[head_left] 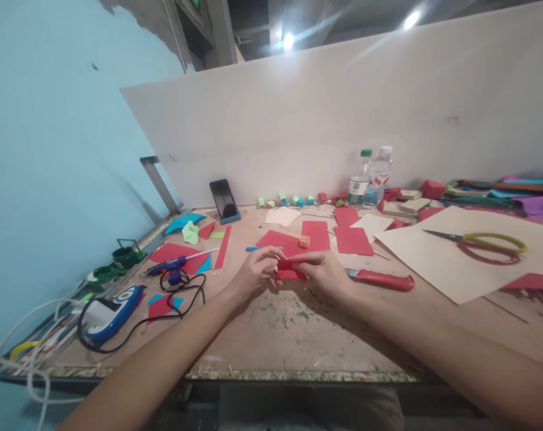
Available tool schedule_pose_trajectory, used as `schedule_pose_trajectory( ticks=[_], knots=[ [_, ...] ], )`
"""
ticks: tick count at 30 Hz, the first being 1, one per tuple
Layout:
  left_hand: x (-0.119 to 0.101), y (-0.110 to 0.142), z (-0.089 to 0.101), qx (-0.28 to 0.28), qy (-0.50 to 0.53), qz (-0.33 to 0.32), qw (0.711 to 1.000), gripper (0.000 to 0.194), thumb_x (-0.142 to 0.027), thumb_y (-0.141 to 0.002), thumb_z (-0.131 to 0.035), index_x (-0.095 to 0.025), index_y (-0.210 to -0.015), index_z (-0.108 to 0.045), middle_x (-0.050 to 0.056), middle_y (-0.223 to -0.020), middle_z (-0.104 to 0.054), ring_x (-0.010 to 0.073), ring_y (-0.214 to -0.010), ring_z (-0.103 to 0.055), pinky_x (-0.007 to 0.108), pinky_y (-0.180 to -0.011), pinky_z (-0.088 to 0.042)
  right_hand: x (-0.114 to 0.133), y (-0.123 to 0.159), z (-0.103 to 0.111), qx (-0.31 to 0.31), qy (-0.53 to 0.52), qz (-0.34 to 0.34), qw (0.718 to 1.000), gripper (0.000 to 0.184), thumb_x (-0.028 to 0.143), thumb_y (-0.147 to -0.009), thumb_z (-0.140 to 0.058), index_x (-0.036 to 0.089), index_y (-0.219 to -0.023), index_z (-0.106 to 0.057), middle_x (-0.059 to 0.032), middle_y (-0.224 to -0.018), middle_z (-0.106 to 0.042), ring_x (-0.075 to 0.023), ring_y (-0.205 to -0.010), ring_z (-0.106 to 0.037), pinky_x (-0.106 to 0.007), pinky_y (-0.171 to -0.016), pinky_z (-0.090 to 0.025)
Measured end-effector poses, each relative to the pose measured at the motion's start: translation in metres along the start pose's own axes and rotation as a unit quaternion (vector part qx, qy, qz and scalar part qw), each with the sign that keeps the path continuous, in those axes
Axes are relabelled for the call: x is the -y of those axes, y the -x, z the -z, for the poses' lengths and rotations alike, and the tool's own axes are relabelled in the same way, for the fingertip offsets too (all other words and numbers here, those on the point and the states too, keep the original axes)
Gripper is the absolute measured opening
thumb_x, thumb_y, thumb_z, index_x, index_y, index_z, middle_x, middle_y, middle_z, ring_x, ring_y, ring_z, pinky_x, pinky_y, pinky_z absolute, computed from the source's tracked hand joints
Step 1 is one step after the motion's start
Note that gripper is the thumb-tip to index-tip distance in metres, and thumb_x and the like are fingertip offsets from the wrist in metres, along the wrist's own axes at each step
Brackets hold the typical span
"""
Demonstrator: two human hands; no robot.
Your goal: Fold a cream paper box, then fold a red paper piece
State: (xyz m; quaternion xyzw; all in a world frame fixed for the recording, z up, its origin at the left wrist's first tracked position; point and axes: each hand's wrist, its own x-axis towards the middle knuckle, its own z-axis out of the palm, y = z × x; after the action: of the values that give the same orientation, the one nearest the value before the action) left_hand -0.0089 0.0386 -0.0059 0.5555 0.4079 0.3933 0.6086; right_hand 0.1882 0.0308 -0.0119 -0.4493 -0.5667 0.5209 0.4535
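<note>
Between my two hands is a small folded piece of red paper [291,270], held just above the table. My left hand [258,272] grips its left end with the fingers curled. At its right end, my right hand [327,275] pinches it between thumb and fingers. Just beyond the hands lie red paper sheets [316,235] with a small orange paper box [304,241] on them. A blue pen [253,248] is partly hidden behind my left hand. To the right of my right hand rests a knife with a red handle [385,279].
At left are a blue glue gun [172,265], its black cord and a blue-and-white power strip [118,314]. A phone [224,199] stands at the back. Bottles [357,185] stand against the board. Scissors [489,246] lie on cream paper [437,263] at right.
</note>
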Motion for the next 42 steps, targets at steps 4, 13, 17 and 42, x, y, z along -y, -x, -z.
schedule_pose_trajectory(
  ticks=[4, 13, 17, 42],
  knots=[
    [0.001, 0.004, -0.004, 0.027, 0.020, 0.042, 0.999, 0.050, -0.060, -0.078, -0.070, -0.018, -0.103, -0.059, 0.003, -0.061, -0.067, 0.0217, -0.052, -0.070, 0.030, -0.050, -0.057, -0.002, 0.001, 0.000, -0.016, 0.046, 0.032, 0.998, 0.023, 0.020, -0.073, -0.071, 0.018, -0.087, -0.089, -0.0052, -0.076, -0.081, -0.0181, -0.067, -0.062, -0.030, -0.069, -0.051],
    [0.004, -0.004, 0.001, -0.021, 0.025, -0.005, 0.999, 0.051, -0.045, -0.069, -0.089, -0.017, -0.102, -0.062, 0.000, -0.069, -0.069, 0.0160, -0.054, -0.068, 0.026, -0.053, -0.055, 0.002, -0.002, 0.003, -0.008, -0.003, -0.031, 0.999, 0.035, 0.017, -0.078, -0.066, 0.015, -0.108, -0.083, -0.0084, -0.083, -0.081, -0.0206, -0.072, -0.074, -0.028, -0.064, -0.058],
    [0.004, -0.006, 0.001, -0.053, 0.016, -0.033, 0.998, 0.048, -0.039, -0.067, -0.091, -0.013, -0.099, -0.067, 0.001, -0.078, -0.072, 0.0125, -0.061, -0.070, 0.026, -0.067, -0.057, 0.002, -0.001, 0.003, 0.010, -0.053, -0.058, 0.997, 0.033, 0.036, -0.090, -0.064, 0.013, -0.107, -0.081, -0.0116, -0.082, -0.079, -0.0228, -0.077, -0.076, -0.029, -0.062, -0.060],
    [0.006, -0.002, -0.005, -0.046, -0.052, -0.048, 0.996, 0.042, -0.054, -0.079, -0.078, -0.014, -0.089, -0.068, 0.001, -0.063, -0.064, 0.0141, -0.053, -0.060, 0.023, -0.044, -0.051, 0.009, 0.000, 0.002, 0.020, -0.042, -0.097, 0.994, 0.016, 0.029, -0.080, -0.084, 0.015, -0.077, -0.077, -0.0052, -0.066, -0.076, -0.0158, -0.061, -0.070, -0.021, -0.052, -0.051]
  ],
)
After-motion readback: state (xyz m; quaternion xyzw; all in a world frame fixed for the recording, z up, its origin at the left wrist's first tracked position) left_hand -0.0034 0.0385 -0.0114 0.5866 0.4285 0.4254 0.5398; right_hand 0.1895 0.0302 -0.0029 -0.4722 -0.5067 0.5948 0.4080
